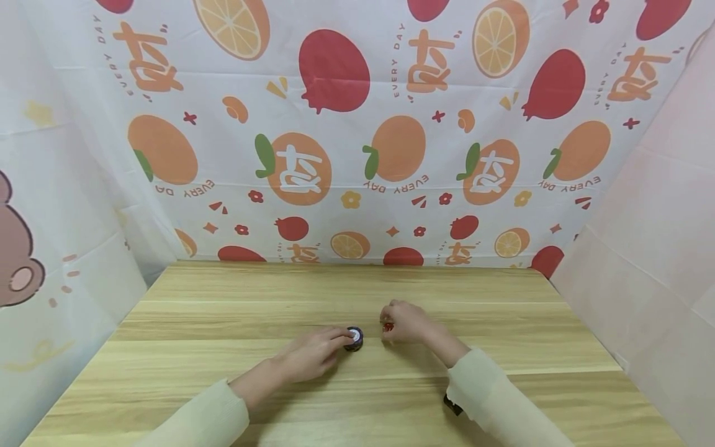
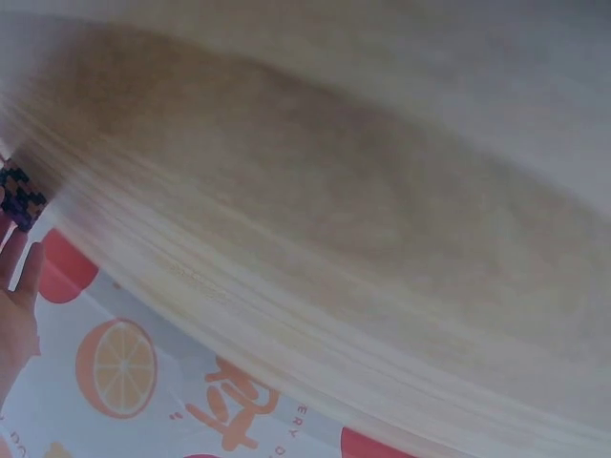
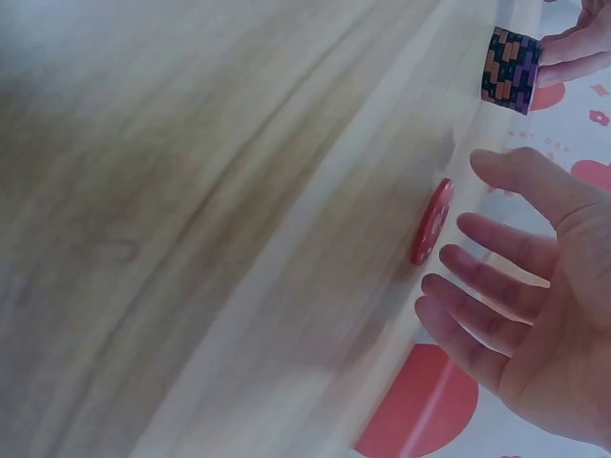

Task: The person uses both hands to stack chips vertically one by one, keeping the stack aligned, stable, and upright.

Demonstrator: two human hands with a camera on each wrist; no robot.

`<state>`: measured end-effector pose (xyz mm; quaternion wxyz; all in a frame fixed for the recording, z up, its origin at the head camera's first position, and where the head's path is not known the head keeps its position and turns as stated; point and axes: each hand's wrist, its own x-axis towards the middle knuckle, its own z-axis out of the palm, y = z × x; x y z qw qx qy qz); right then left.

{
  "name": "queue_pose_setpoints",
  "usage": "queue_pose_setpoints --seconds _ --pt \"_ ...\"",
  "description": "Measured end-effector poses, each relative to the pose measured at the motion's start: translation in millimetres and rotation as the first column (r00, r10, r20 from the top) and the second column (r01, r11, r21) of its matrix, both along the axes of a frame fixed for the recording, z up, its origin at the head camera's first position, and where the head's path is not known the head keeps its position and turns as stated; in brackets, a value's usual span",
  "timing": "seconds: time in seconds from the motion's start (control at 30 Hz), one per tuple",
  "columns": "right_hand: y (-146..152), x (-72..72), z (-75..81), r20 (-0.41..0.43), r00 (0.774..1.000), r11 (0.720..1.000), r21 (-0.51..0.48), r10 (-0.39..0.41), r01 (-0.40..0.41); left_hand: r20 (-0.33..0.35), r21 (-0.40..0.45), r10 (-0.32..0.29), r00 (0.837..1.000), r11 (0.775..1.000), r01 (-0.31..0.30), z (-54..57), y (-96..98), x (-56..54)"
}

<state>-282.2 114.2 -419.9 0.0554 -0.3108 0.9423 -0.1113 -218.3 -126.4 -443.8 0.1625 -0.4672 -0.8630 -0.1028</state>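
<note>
A short stack of dark poker chips (image 1: 354,345) stands on the wooden table, its sides patterned in black, orange and purple. My left hand (image 1: 313,354) is beside it, its fingertips resting on the top chip's pale face. In the left wrist view, only part of that hand (image 2: 17,329) shows at the left edge, near the stack (image 2: 21,197). To the right, my right hand (image 1: 406,321) hovers over a single red poker chip (image 1: 388,327). The right wrist view shows this red chip (image 3: 433,222) lying flat, with spread, slightly bent fingers around and above it.
The wood-grain table (image 1: 234,304) runs back to a white cloth backdrop (image 1: 357,186) printed with fruit. Pale cloth walls (image 1: 642,261) stand at both sides. A small black object (image 1: 453,405) shows under the right sleeve.
</note>
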Motion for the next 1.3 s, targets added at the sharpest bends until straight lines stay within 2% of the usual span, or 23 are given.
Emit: queue_pose_setpoints --seconds 0.2,0.67,1.3 --pt "2 1.9 -1.1 0.016 1.000 1.000 0.000 0.025 -0.025 0.027 -0.003 0.008 1.000 1.000 -0.008 -0.4 0.3 -0.4" --pt "3 2.4 -6.9 -0.085 0.994 0.995 -0.060 0.070 -0.075 0.034 -0.003 0.017 0.999 1.000 -0.017 0.0 -0.2 -0.1" --pt "-9 8.7 3.4 -0.020 0.993 0.986 -0.118 0.114 -0.116 0.077 -0.022 0.040 0.996 0.999 -0.039 0.3 -0.1 -0.4"
